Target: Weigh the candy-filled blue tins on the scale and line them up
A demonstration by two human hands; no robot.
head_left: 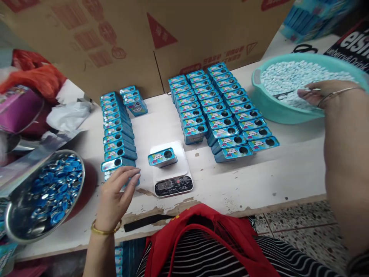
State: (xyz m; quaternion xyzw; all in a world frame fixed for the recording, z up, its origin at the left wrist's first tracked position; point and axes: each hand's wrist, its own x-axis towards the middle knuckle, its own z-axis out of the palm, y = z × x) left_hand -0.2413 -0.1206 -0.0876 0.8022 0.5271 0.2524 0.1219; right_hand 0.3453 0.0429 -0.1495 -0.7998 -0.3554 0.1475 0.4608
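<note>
My left hand (pixel 119 190) is at the front blue tin (pixel 108 175) of the left row, fingers loosely curved, thumb and index tips slightly apart. The hand partly hides this tin; whether it touches it is unclear. Just to the right, one blue tin (pixel 162 157) with a round hole in its top stands on a white kitchen scale (pixel 173 175) with a lit display. My right hand (pixel 314 94) reaches into a turquoise basin (pixel 288 115) of small pale blue candies (pixel 291 75), its fingers closed on a scoop (pixel 282 94) partly buried in them.
Several rows of blue tins (pixel 219 123) stand right of the scale, and more (pixel 119 127) on the left. A metal bowl (pixel 82 181) holds blue caps (pixel 62 184). A large cardboard box (pixel 161 57) closes off the back. Plastic bags (pixel 67 115) lie at the left.
</note>
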